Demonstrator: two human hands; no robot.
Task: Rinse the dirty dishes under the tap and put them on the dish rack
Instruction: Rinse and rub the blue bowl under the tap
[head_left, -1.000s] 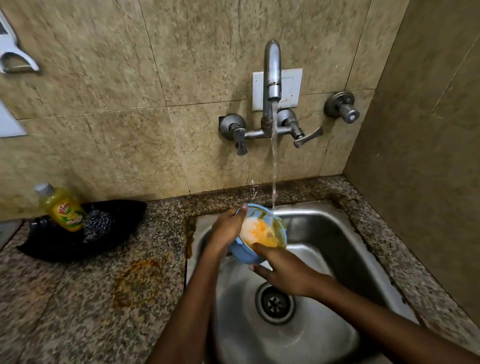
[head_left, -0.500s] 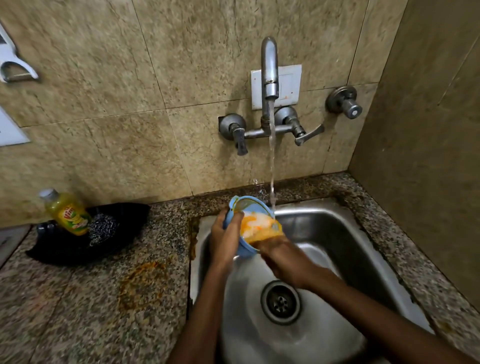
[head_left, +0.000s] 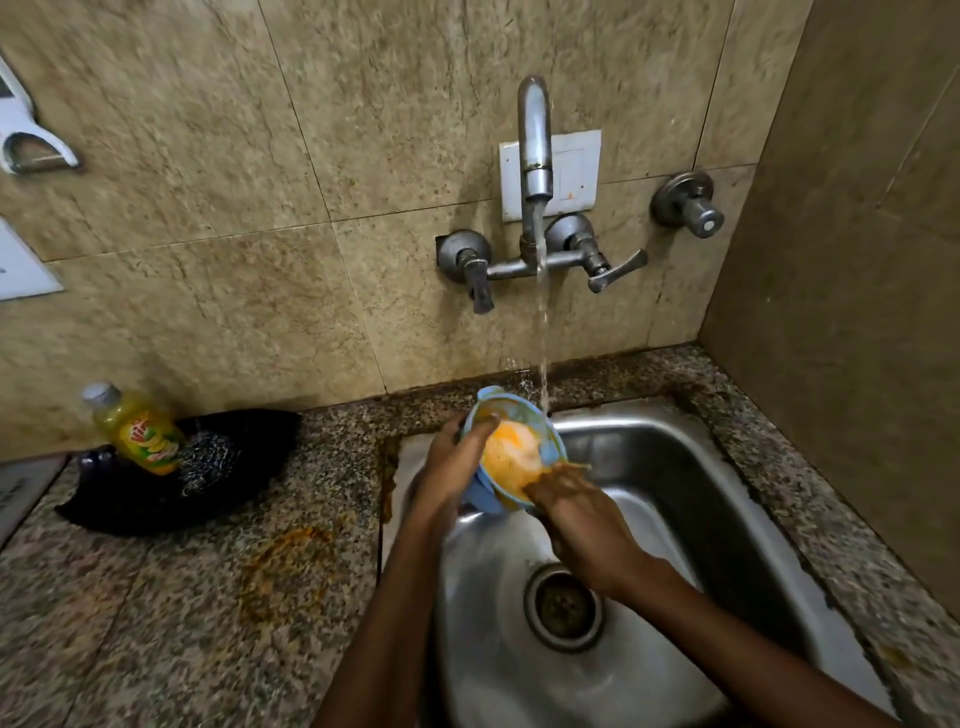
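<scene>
A small blue bowl (head_left: 540, 431) smeared with orange residue is tilted over the steel sink (head_left: 675, 493). My left hand (head_left: 449, 467) grips its left rim, thumb inside. My right hand (head_left: 582, 514) reaches into the bowl from below right, its fingertips touching the orange-coated inside. Water runs from the wall tap (head_left: 535, 156) and falls just past the bowl's far right rim. No dish rack is in view.
On the speckled granite counter (head_left: 182, 623) at the left lie a black tray (head_left: 249, 441), a yellow dish-soap bottle (head_left: 137, 431) and a steel scrubber (head_left: 208, 462). An orange stain (head_left: 291, 566) marks the counter by the sink. A drain (head_left: 563, 608) sits mid-basin. Tiled walls close in behind and to the right.
The bowl has risen slightly toward the back of the sink, nearer the water stream. My right hand has slid up along the bowl's lower edge, fingers rubbing the inside.
</scene>
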